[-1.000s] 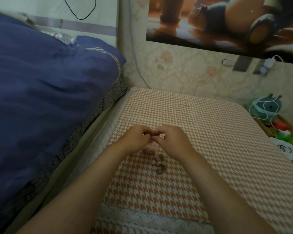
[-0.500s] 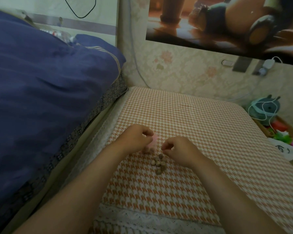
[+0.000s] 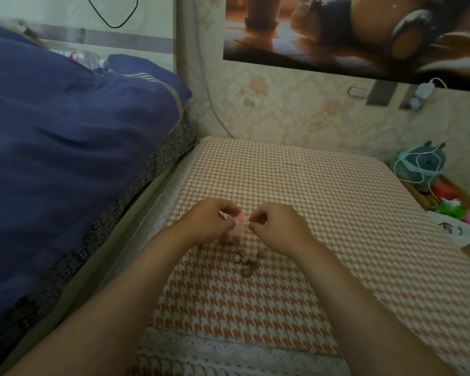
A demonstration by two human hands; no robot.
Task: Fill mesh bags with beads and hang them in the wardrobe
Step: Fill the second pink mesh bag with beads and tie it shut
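evidently, filling was judged to be under way. the pink mesh bag (image 3: pixel 238 226) was gripped by the curled fingers of the left hand (image 3: pixel 209 222), down at the checked bench (image 3: pixel 323 213). the right hand (image 3: pixel 278 226) was held beside it, fingers pinched together; what was pinched could not be told. several beads (image 3: pixel 247 260) lay loose near the bag, and hanging was judged not yet begun.

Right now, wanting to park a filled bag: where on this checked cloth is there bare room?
Free: the wide checked cloth from the left hand and right hand back to the wall, and the strip between the beads and the lace edge. Crowded: between the hands, around the pink mesh bag.
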